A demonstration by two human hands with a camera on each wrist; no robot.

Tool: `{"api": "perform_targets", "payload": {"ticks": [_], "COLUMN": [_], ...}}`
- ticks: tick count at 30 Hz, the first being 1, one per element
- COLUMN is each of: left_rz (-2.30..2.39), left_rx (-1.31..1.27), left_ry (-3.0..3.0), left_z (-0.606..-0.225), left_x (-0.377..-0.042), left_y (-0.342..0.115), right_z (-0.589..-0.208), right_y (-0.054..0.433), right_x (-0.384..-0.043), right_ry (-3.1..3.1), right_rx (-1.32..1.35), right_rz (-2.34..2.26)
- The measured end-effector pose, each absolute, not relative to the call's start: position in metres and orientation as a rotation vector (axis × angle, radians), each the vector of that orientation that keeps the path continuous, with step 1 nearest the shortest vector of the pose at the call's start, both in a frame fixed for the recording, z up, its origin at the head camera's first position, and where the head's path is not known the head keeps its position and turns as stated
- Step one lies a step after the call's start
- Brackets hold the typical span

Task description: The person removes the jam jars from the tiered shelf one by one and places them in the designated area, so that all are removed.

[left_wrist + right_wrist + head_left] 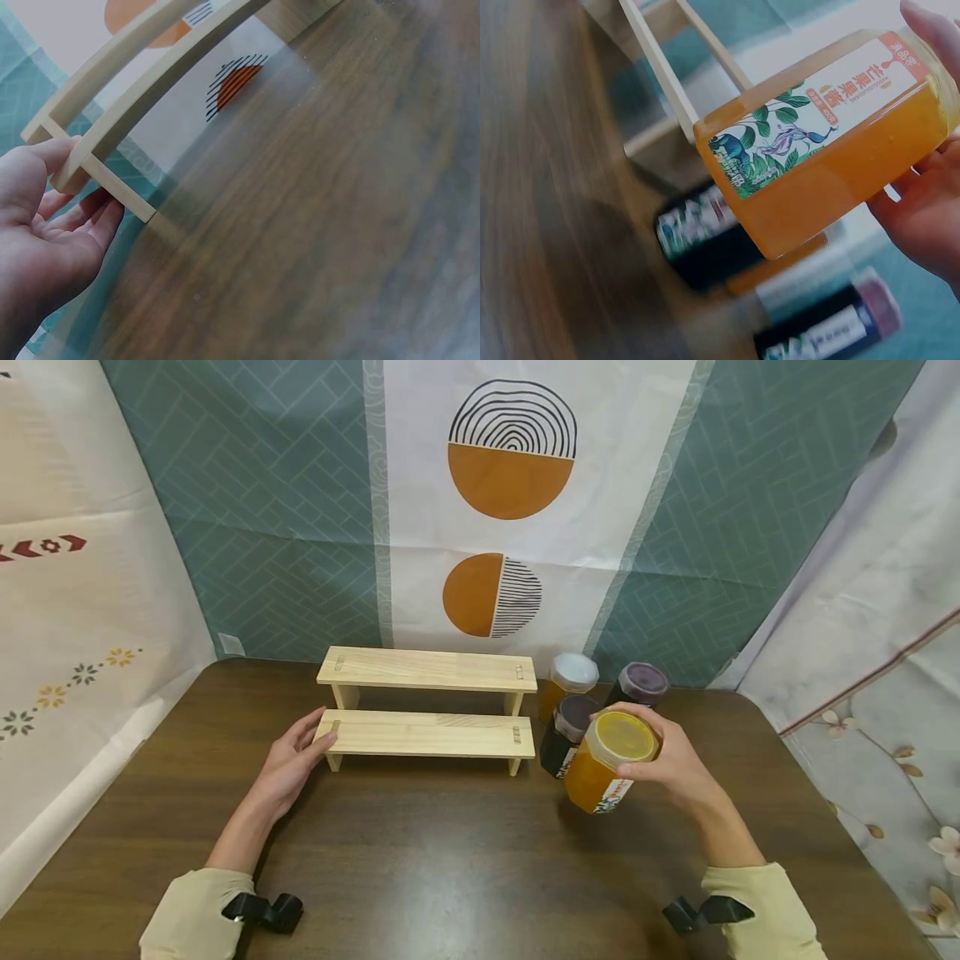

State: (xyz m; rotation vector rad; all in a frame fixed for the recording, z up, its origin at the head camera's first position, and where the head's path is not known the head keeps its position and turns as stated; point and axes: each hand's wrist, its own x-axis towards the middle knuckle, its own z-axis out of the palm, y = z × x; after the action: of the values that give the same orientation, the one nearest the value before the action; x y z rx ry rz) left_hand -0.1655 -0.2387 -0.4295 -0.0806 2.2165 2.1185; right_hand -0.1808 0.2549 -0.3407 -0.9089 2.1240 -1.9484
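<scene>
My left hand (288, 768) holds the left end of a two-step light wooden shelf (427, 732). The left wrist view shows its thumb over the lower step's end and the fingers beneath. An orange jar of fruit jam (587, 779) with a yellow lid is in my right hand (678, 768), gripped near the lid. It tilts above the table, its illustrated label (795, 120) plain in the right wrist view. Close behind it stands a dark jar (557, 745), beside the shelf's right end.
An orange jar with a whitish lid (574, 673) and a dark jar with a purple lid (643, 682) stand farther back. All rest on a brown wooden table (420, 868). A patterned cloth (300, 527) hangs behind the table, with pale cloths at both sides.
</scene>
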Motion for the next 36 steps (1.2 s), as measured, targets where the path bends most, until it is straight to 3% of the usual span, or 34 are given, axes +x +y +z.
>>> {"api": "perform_targets", "payload": {"ticks": [12,29,36], "left_rz": [2.131,2.128,2.135], "left_rx": [-0.095,-0.056,-0.071], "left_ry": [2.220,2.203,2.186], "left_z": [-0.429,-0.434,-0.431], "left_x": [-0.165,-0.166,-0.169], "left_y": [-0.240,-0.237,-0.237], "right_z": [-0.357,-0.392,-0.365], "right_y": [0.310,0.347,0.353], "right_x": [-0.193,-0.218,-0.219], "right_ry": [2.093,1.917,2.356], "right_rx": [-0.783,-0.740,-0.571], "right_rz": [-2.065,-2.126,-1.582]}}
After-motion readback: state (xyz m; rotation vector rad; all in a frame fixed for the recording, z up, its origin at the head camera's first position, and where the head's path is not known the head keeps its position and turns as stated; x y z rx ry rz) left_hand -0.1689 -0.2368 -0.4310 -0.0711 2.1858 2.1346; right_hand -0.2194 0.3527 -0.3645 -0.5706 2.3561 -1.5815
